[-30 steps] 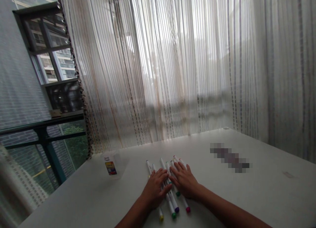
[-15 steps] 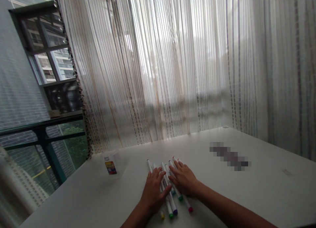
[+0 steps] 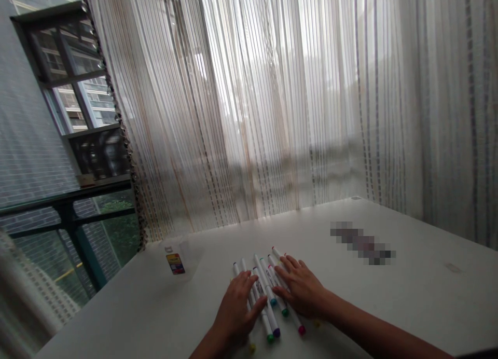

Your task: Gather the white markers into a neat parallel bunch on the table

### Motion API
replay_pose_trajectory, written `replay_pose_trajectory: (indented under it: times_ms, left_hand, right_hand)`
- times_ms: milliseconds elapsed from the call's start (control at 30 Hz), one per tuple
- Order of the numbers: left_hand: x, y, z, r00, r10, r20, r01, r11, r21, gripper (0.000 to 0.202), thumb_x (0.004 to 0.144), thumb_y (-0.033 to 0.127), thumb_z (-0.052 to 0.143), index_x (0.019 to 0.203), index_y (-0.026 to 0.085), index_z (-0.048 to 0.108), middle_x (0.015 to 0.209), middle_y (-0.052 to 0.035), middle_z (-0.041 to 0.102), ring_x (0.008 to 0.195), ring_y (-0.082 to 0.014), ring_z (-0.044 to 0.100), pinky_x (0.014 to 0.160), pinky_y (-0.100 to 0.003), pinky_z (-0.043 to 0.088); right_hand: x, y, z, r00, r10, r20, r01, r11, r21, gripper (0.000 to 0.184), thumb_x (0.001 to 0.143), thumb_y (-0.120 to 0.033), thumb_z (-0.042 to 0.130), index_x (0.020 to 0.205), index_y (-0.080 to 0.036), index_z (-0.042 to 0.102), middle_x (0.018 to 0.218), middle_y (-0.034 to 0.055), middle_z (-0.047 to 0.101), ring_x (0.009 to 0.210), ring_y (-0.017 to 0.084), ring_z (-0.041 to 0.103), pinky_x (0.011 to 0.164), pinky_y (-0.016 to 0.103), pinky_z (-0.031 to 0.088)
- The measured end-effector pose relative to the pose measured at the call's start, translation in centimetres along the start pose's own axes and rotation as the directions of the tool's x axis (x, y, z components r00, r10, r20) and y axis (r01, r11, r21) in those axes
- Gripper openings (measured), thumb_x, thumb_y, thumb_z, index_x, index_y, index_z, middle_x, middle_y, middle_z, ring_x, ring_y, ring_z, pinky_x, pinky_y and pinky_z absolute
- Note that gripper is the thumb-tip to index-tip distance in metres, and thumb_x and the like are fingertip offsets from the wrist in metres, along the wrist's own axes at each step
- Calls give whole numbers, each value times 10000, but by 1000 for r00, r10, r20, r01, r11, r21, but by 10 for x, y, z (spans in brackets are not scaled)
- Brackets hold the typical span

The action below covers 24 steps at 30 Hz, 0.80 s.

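In the lower middle of the frame, a row of marker pens (image 3: 268,297) on the white counter (image 3: 389,291) is being gathered under the left hand (image 3: 235,313) and right hand (image 3: 301,289), both laid flat with fingers spread, nothing gripped.

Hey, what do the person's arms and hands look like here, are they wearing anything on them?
Both forearms are bare as far as the frame shows: no sleeves, gloves, watch or bracelets. The left hand and right hand show no visible rings, though the dim light hides fine detail.

Clear plastic box (image 3: 178,259) on white table (image 3: 408,291) — sheer curtain (image 3: 272,105) behind
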State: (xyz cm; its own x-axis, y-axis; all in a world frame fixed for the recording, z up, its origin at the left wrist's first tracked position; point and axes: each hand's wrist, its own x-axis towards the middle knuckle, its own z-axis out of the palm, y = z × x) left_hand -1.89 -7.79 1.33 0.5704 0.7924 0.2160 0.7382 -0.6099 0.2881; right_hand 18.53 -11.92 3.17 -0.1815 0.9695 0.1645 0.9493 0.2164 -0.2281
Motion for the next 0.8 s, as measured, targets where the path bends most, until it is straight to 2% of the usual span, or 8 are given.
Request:
replay_pose_trajectory:
  times_ms: [100, 233, 367, 500, 633, 800]
  left_hand:
    - [4, 6, 6, 1000, -13, 20, 13, 1000, 16, 660, 842, 606, 377, 1326, 173, 493, 1445, -140, 410, 1364, -308, 328, 1124, -524, 254]
    - [16, 11, 12, 999, 9, 53, -10, 1000, 23, 657, 847, 590, 376, 1356, 181, 452, 1465, -131, 378, 1376, -296, 306, 1138, -529, 208]
    - [32, 4, 11, 996, 24, 84, -26, 999, 19, 618, 868, 532, 361, 1361, 168, 439, 1461, -108, 393, 1374, -262, 318, 1150, -496, 196]
    - [45, -8, 9, 996, 13, 93, -16, 999, 34, 621, 865, 543, 359, 1369, 185, 423, 1479, -103, 366, 1382, -252, 300, 1148, -508, 174]
    - [45, -10, 9, 993, 51, 109, -54, 998, 26, 614, 871, 547, 341, 1367, 195, 422, 1486, -99, 355, 1382, -244, 300, 1151, -509, 148]
    - [45, -7, 11, 991, 93, 93, -92, 996, -13, 566, 872, 506, 365, 1342, 202, 452, 1467, -79, 395, 1366, -220, 332, 1156, -467, 172]
  right_hand:
    - [5, -3, 7, 999, 27, 31, -28, 999, 17, 636, 885, -589, 342, 1372, -190, 429, 1468, 172, 338, 1364, 364, 238, 1057, 558, 215]
    - [20, -6, 21, 998, 36, -49, -36, 999, -6, 598, 915, -553, 292, 1342, -173, 466, 1448, 181, 370, 1359, 357, 258, 1072, 534, 188]
    - [36, -4, 36, 988, 104, -117, -110, 993, -43, 568, 931, -518, 259, 1325, -178, 488, 1429, 178, 400, 1348, 345, 286, 1073, 521, 177]
    - [44, -1, 44, 978, 124, -168, -136, 989, -62, 554, 933, -514, 246, 1331, -208, 481, 1435, 161, 398, 1344, 339, 290, 1069, 540, 146]
    - [43, -3, 41, 977, 157, -144, -167, 984, -66, 567, 927, -534, 237, 1332, -218, 478, 1446, 160, 382, 1350, 347, 272, 1054, 577, 129]
    - [41, -9, 29, 959, 267, -99, -273, 961, -52, 617, 915, -562, 229, 1343, -186, 464, 1461, 183, 347, 1360, 365, 244, 1029, 589, 174]
